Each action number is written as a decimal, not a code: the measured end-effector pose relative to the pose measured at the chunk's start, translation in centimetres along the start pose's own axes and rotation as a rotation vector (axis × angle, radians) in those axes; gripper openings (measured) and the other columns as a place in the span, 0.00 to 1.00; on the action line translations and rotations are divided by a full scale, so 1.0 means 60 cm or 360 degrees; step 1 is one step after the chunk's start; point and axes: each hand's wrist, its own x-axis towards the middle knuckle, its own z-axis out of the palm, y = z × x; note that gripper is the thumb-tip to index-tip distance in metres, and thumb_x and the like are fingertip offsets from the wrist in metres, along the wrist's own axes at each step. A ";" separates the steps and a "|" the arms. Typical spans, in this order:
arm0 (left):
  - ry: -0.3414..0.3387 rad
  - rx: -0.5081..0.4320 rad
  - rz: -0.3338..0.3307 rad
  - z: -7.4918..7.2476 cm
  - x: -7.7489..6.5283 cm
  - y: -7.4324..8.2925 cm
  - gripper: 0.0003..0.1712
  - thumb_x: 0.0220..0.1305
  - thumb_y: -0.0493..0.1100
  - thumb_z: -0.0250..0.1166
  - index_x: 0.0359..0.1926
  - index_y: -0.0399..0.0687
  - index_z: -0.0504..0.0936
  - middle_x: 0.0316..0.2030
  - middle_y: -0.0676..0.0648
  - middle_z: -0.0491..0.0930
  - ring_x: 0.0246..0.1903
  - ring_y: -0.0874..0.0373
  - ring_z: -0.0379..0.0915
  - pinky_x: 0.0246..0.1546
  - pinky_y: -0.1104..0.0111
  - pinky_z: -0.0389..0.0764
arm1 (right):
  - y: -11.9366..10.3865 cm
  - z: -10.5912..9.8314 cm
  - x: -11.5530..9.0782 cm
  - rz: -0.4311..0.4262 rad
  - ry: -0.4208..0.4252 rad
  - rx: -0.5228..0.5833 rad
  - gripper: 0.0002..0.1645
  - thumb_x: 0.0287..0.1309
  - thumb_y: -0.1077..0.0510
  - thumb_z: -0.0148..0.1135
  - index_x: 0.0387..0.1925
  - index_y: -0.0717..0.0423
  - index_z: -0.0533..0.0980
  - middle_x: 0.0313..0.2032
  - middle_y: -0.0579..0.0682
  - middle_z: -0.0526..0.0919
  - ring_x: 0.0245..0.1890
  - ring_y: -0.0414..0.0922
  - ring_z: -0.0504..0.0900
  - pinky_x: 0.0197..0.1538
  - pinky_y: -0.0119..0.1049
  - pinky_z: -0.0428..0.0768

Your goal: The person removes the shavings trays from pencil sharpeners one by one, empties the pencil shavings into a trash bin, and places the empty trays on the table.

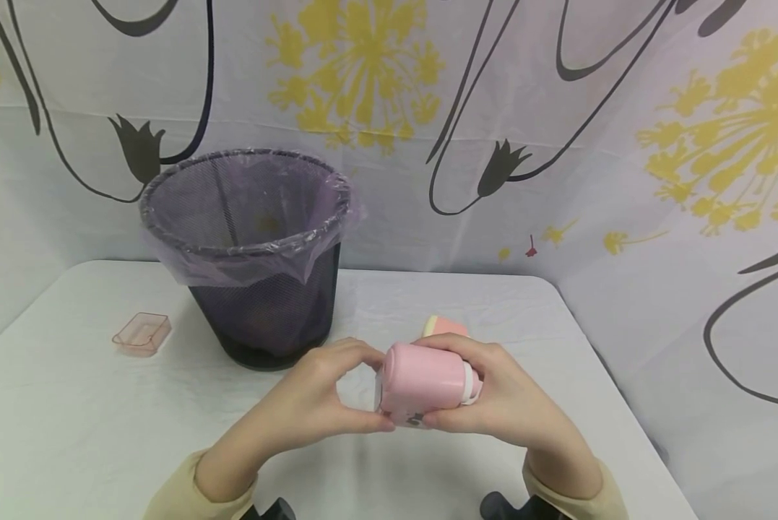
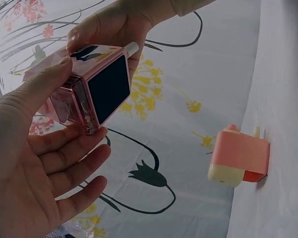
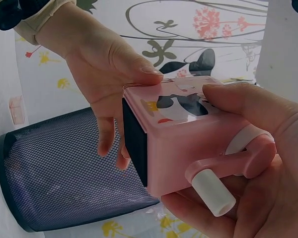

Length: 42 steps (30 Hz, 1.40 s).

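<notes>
A pink crank pencil sharpener (image 1: 424,383) is held up over the table between both hands. My right hand (image 1: 502,393) grips its body near the crank end, the thumb lying on the printed side. A white-knobbed crank (image 3: 213,191) shows there in the right wrist view. My left hand (image 1: 313,393) has the opposite, clear-fronted end between thumb and forefinger, with the other fingers spread in the left wrist view. A dark flat panel (image 2: 110,89) covers one face of the sharpener.
A black mesh wastebasket (image 1: 265,310) with a translucent purple liner stands at the back left. Left of it lies a small clear pink box (image 1: 143,334). Beyond my right hand sits a pink and cream block-shaped thing (image 2: 241,156). Patterned cloth (image 1: 375,217) hangs behind the white table.
</notes>
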 end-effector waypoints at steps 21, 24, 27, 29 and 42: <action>0.0002 -0.0087 -0.0118 0.000 -0.001 0.000 0.27 0.42 0.44 0.80 0.46 0.48 0.81 0.40 0.60 0.80 0.44 0.64 0.76 0.49 0.61 0.75 | -0.002 0.000 0.000 0.0053 0.0027 -0.0012 0.34 0.40 0.66 0.77 0.53 0.52 0.76 0.42 0.48 0.82 0.40 0.46 0.76 0.38 0.39 0.80; -0.0004 -0.0097 -0.0140 0.000 0.000 0.001 0.28 0.41 0.44 0.80 0.46 0.49 0.81 0.41 0.61 0.80 0.44 0.64 0.76 0.49 0.60 0.75 | -0.002 0.000 0.000 0.0021 0.0027 -0.0016 0.34 0.41 0.66 0.77 0.53 0.53 0.76 0.42 0.48 0.81 0.40 0.46 0.75 0.38 0.39 0.79; -0.0008 -0.0103 -0.0152 0.000 0.000 0.001 0.28 0.41 0.44 0.80 0.46 0.48 0.81 0.41 0.61 0.80 0.45 0.64 0.76 0.50 0.60 0.75 | -0.003 0.000 0.001 -0.0019 0.0021 -0.0013 0.34 0.41 0.66 0.77 0.53 0.53 0.76 0.42 0.48 0.80 0.41 0.46 0.74 0.38 0.39 0.79; -0.0015 -0.0103 -0.0159 0.000 0.000 0.001 0.28 0.42 0.44 0.80 0.46 0.48 0.81 0.41 0.60 0.80 0.45 0.64 0.75 0.50 0.59 0.75 | -0.003 0.000 0.001 -0.0036 0.0016 -0.0010 0.34 0.40 0.66 0.77 0.53 0.53 0.76 0.43 0.49 0.79 0.42 0.46 0.73 0.38 0.38 0.79; -0.0040 -0.0107 -0.0171 -0.001 -0.001 -0.002 0.27 0.44 0.44 0.79 0.47 0.47 0.81 0.42 0.59 0.80 0.45 0.63 0.75 0.50 0.59 0.75 | -0.003 0.000 0.000 0.0002 0.0024 -0.0022 0.33 0.42 0.67 0.75 0.54 0.54 0.75 0.41 0.47 0.82 0.40 0.46 0.76 0.38 0.39 0.80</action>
